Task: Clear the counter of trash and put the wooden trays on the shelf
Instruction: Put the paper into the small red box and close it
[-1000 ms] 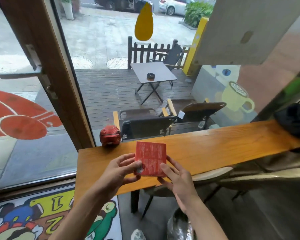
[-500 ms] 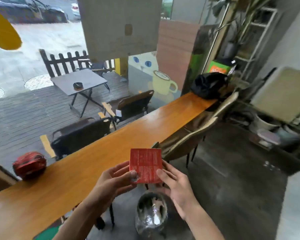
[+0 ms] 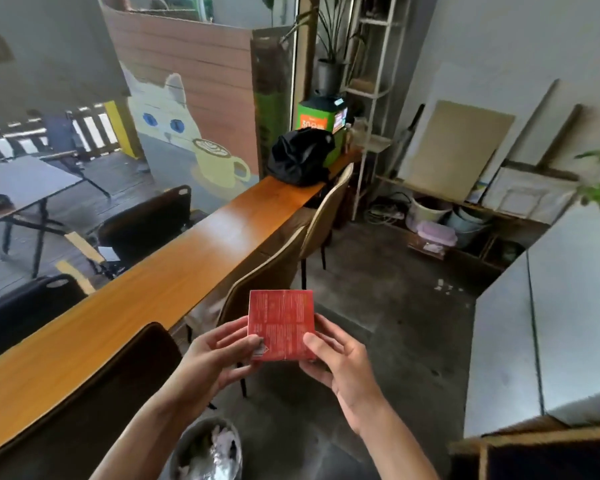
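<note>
Hands hold a flat square red paper packet up in front of the person, above the grey concrete floor and clear of the long orange-brown wooden desk that runs along the window to the left. The packet is covered in fine white print too small to read, has a vertical crease down its middle, and carries a small pale patch with dark marks at its lower left corner. The left hand pinches that lower left corner, thumb on the front face and curled fingers behind. The right hand pinches the lower right edge the same way, thumb tip lying on the red face.

Directly below the wrists stands a round bin lined with shiny clear plastic, with crumpled pale scraps inside it. A dark-backed chair sits tucked against the near side of the desk, and two tan curved-back chairs stand farther along. At the far end of the desk rests a crumpled black bag. Beyond it rises a white metal shelf rack holding a potted plant, beside a green and orange box.
</note>
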